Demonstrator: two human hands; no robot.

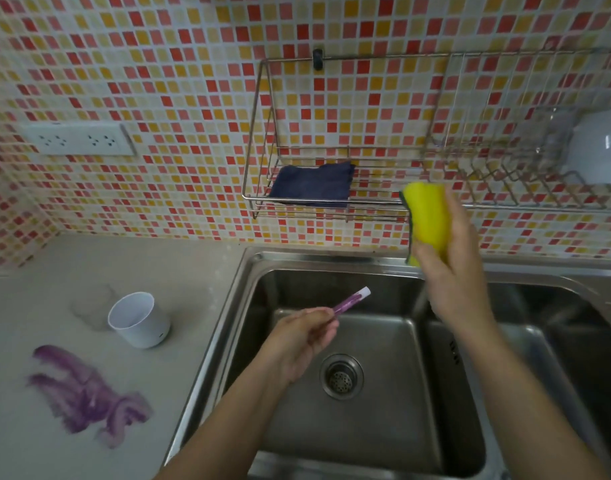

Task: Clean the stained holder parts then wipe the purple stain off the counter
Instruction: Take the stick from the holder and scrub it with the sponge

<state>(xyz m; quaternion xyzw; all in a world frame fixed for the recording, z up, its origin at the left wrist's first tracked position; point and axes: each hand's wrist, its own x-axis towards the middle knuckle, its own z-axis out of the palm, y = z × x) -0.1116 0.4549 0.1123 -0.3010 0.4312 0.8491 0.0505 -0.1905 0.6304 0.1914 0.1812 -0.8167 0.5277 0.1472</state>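
Note:
Over the steel sink (248,292), my left hand (306,336) pinches a thin white holder part (352,300) smeared with purple, its free end pointing up and right. My right hand (451,268) grips a yellow sponge (427,220) with a green scouring side, raised above the sink's back rim, apart from the part. A white cup-shaped holder (139,318) stands upright on the counter left of the sink. A broad purple stain (85,393) spreads over the counter in front of it.
A wire rack (262,140) hangs on the tiled wall above the sink, with a folded dark blue cloth (312,185) in it. A white bowl (598,147) sits in the rack at the right. A wall socket (77,140) is at the left. The drain strainer (341,375) lies in the basin.

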